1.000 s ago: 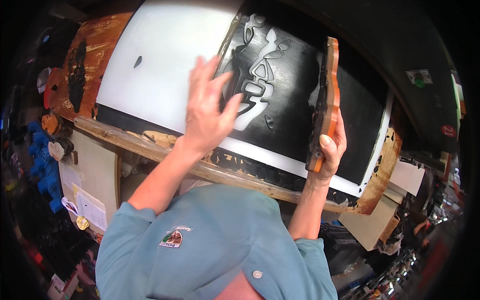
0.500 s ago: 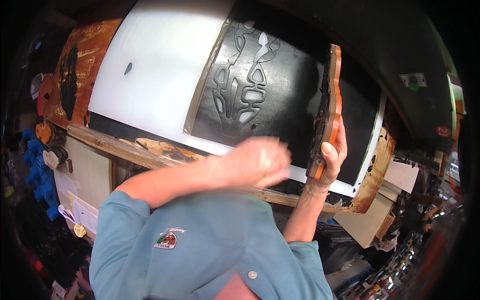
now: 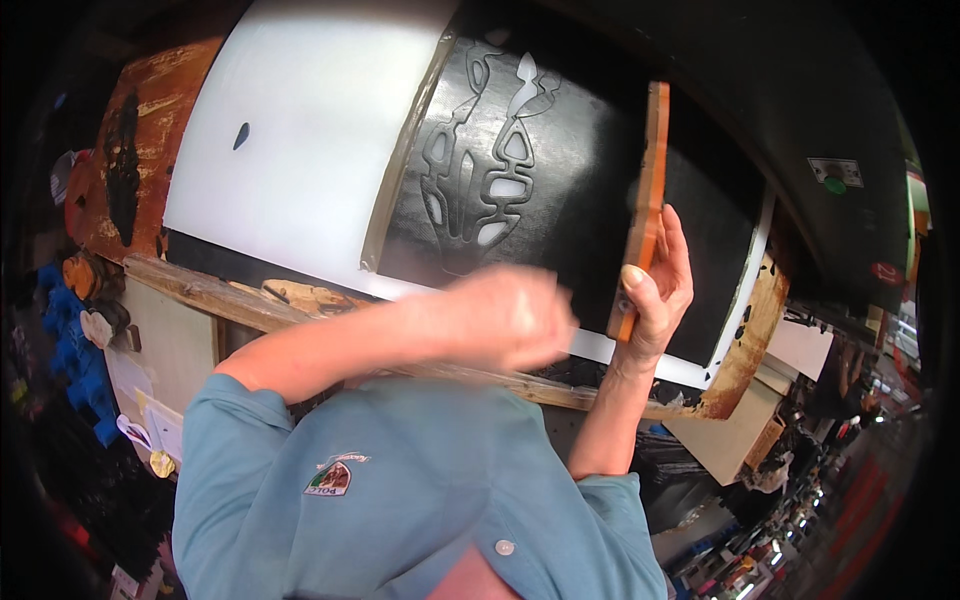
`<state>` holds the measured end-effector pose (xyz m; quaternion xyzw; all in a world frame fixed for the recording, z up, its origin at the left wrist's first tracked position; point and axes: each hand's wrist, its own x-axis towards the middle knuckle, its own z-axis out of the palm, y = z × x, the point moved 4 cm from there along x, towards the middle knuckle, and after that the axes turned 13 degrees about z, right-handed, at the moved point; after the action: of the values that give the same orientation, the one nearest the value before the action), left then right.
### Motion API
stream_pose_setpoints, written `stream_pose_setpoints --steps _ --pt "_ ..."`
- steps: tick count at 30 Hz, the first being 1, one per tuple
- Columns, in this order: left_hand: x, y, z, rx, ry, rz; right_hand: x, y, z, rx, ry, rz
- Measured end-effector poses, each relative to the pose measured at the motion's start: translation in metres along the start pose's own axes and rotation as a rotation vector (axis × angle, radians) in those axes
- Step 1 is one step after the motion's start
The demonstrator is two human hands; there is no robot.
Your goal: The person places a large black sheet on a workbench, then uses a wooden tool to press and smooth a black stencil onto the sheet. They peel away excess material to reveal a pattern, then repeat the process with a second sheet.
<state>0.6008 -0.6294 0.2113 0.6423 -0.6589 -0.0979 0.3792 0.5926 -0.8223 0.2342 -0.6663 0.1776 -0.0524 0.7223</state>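
My right hand (image 3: 655, 292) holds a cutting die (image 3: 645, 205) upright on its edge, a wavy-outlined board with an orange side and a wood-brown side. The thumb presses near its lower end, with the fingers behind. My left hand (image 3: 515, 315) is beside the die's lower end, in front of my chest, curled but smeared by motion; whether it holds anything is hidden. Beyond both hands lies a black sheet (image 3: 570, 180) with curved outlines and openings cut in its left half. White shows through several openings. Under it is a white board (image 3: 300, 130).
A small dark offcut (image 3: 241, 136) lies on the white board. The bench's wooden front rail (image 3: 200, 290) runs close to my body, with dark scraps along it. To the right, a dark machine panel bears a green button (image 3: 835, 185). Blue plastic parts (image 3: 85, 370) stand low left.
The cutting die has shifted slightly left and turned, so its dark face shows less. My left hand stays near the same place, still blurred. The whole view has shifted a little.
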Motion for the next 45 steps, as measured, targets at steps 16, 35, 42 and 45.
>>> stream_pose_setpoints --steps 16,35,42,45 --pt "-0.028 -0.093 -0.067 0.62 0.498 -0.347 0.016 0.014 0.039 -0.933 0.209 -0.365" --pt "-0.076 0.028 -0.025 0.134 0.706 -0.324 0.003 0.029 0.012 -0.855 0.085 -0.524" --pt "-0.089 0.049 0.053 0.434 0.628 -0.27 0.016 0.037 0.023 -0.78 0.113 -0.592" --pt "-0.098 0.043 0.052 0.523 0.688 -0.237 0.008 0.007 -0.01 -0.591 0.241 -0.596"
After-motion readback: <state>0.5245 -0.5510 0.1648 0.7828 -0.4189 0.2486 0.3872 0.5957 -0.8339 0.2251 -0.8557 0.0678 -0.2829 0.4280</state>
